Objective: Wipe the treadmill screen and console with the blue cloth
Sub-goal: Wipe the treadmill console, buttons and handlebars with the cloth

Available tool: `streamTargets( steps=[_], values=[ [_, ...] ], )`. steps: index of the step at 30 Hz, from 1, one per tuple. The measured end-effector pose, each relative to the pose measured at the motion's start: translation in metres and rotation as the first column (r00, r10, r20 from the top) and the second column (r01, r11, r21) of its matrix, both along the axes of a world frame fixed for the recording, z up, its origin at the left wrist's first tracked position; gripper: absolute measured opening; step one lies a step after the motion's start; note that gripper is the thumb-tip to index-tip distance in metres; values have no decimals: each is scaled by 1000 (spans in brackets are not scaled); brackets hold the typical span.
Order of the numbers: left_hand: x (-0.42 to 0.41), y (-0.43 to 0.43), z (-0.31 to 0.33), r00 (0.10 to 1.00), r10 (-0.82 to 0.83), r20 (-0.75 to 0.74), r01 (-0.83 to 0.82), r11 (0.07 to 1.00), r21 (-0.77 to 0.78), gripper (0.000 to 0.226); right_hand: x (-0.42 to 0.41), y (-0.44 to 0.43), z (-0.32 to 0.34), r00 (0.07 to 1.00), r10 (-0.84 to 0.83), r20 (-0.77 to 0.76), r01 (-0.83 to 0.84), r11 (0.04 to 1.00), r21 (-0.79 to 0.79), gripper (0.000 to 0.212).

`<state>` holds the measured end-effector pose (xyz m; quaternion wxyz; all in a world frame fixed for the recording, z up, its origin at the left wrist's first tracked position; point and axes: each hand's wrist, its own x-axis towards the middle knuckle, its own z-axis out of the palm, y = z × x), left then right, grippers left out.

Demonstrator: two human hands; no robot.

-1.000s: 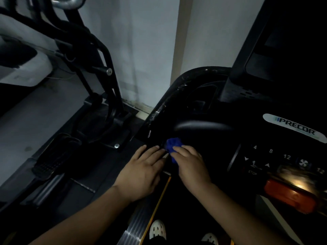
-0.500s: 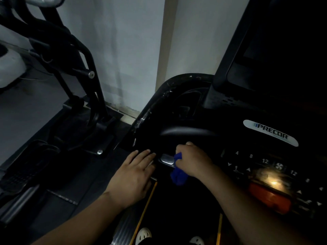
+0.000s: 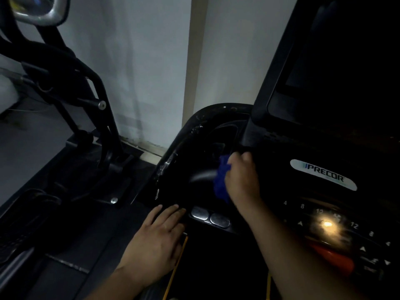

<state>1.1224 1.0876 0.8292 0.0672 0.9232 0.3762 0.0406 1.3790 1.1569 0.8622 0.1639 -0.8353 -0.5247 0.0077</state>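
Observation:
The black treadmill console point(image 3: 324, 191) fills the right side, with a white Precor label point(image 3: 323, 174) and a dark screen point(image 3: 337, 68) above it. My right hand point(image 3: 242, 180) grips the bunched blue cloth point(image 3: 220, 180) and holds it against the console's left tray, just below the screen's lower left corner. Flat and with straight fingers, my left hand point(image 3: 158, 239) rests on the console's left front edge, beside two silver sensor pads point(image 3: 210, 216).
An orange stop bar point(image 3: 331, 256) and lit number keys point(image 3: 324, 221) lie at the lower right. Another black exercise machine point(image 3: 86, 118) stands to the left by the white wall point(image 3: 140, 61). Dark floor lies between the machines.
My right hand has lifted the cloth from the sensor pads up and away to the tray near the screen's base. The left hand has stayed on the console edge.

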Motion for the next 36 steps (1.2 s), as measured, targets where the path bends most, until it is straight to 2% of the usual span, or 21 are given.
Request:
streamTargets(
  steps=[2, 4, 6, 8, 9, 11, 12, 14, 16, 18, 20, 21, 24, 26, 27, 28, 30, 31, 32, 35, 36],
  values=[
    [0, -1, 0, 1000, 3, 23, -3, 1000, 1, 31, 18, 9, 4, 997, -56, 51, 51, 993, 103, 24],
    [0, -1, 0, 1000, 10, 22, -10, 1000, -20, 32, 11, 12, -6, 998, -24, 50, 22, 999, 43, 24],
    [-1, 0, -2, 1000, 10, 12, -9, 999, -41, 34, -17, 11, -23, 977, 114, -178, -137, 983, -120, 23],
    [-3, 0, -3, 1000, -2, 2, 2, 999, -41, 38, -40, 5, -36, 871, 150, -467, -276, 937, -214, 26],
    [-4, 0, -3, 1000, -6, 4, 6, 999, -43, 40, -45, 6, -40, 849, 139, -509, -253, 954, -161, 28],
    [-6, 0, -1, 999, -8, 45, 10, 999, -44, 42, -54, 9, -39, 808, 50, -588, -42, 999, 28, 26],
    [-7, 1, -1, 997, -12, 70, 15, 999, -45, 43, -65, 7, -37, 747, 68, -661, -1, 995, 101, 25],
    [-14, 0, -2, 992, -4, 123, 10, 999, -46, 40, -94, -3, -35, 645, 181, -743, -86, 983, 164, 26],
    [-24, -2, -2, 984, 30, 173, -22, 999, -49, 34, -107, -9, -33, 613, 290, -735, -198, 957, 212, 28],
    [-34, -2, -2, 979, 49, 197, -43, 998, -37, 34, -98, -2, -21, 512, 334, -791, -169, 942, 289, 30],
    [-38, -2, -2, 975, 48, 217, -44, 999, -24, 36, -93, 6, -10, 461, 405, -789, -192, 914, 357, 30],
    [-37, -3, -3, 972, 45, 230, -42, 999, -20, 34, -101, 6, -8, 478, 463, -746, -296, 885, 360, 27],
    [-35, -6, 1, 966, 35, 255, -33, 999, -13, 29, -139, -14, -12, 435, 724, -535, -715, 639, 284, 18],
    [-37, -4, 2, 958, 28, 287, -26, 1000, -11, 27, -132, -3, -22, 434, 849, -301, -833, 505, 224, 17],
    [-37, -3, 1, 952, 28, 306, -27, 1000, -8, 25, -121, 16, -24, 504, 845, -178, -823, 532, 199, 18],
    [-37, -2, 1, 947, 35, 320, -34, 999, -7, 23, -109, 38, -23, 613, 786, -81, -765, 616, 190, 21],
    [-35, 0, 0, 940, 56, 337, -58, 998, -4, 22, -92, 70, -18, 798, 597, -81, -573, 794, 204, 20],
    [-34, 1, 0, 939, 67, 339, -70, 998, -3, 24, -93, 73, -19, 819, 562, -119, -534, 821, 203, 18],
    [-33, 4, 1, 938, 78, 338, -79, 997, -8, 25, -101, 69, -21, 802, 582, -138, -555, 810, 191, 17],
    [-31, 21, 2, 942, 102, 320, -100, 995, -22, 29, -123, 35, -28, 601, 789, -123, -778, 614, 133, 27],
    [-30, 26, 3, 946, 102, 306, -101, 995, -22, 29, -118, 41, -29, 581, 807, -106, -797, 591, 124, 29]
  ],
)
